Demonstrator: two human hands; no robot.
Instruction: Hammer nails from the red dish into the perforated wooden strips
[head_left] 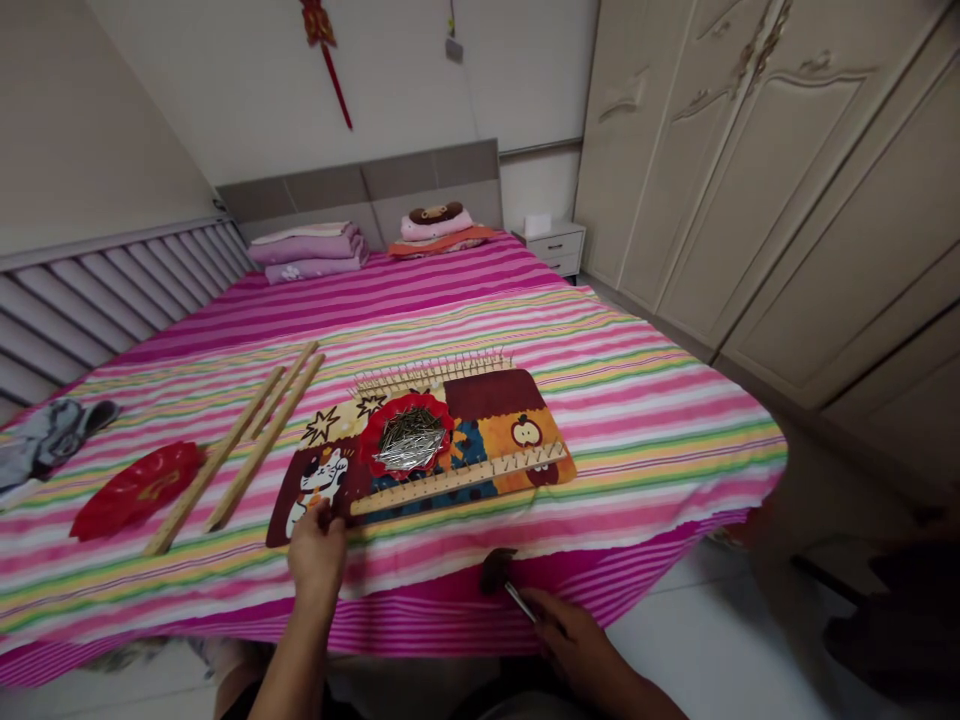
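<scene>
My right hand [574, 635] is closed around the handle of a hammer [496, 572], whose dark head is over the near edge of the bed. My left hand [319, 555] has its fingers pinched together just off the left end of a wooden strip [457, 478]. What the pinch holds, if anything, is too small to make out. Nails stand up along much of that strip, which lies across a patterned mat [491, 397]. Behind it on the mat, a red scalloped dish [369, 440] is heaped with loose nails [411, 440].
A second wooden strip [431, 378] bristles with nails behind the dish. Several bare wooden strips [266, 440] lie to the left, near a red plate [139, 490]. Clothing [52, 440] is at the far left. Folded bedding [311, 250] rests by the headboard; wardrobes [750, 200] line the right.
</scene>
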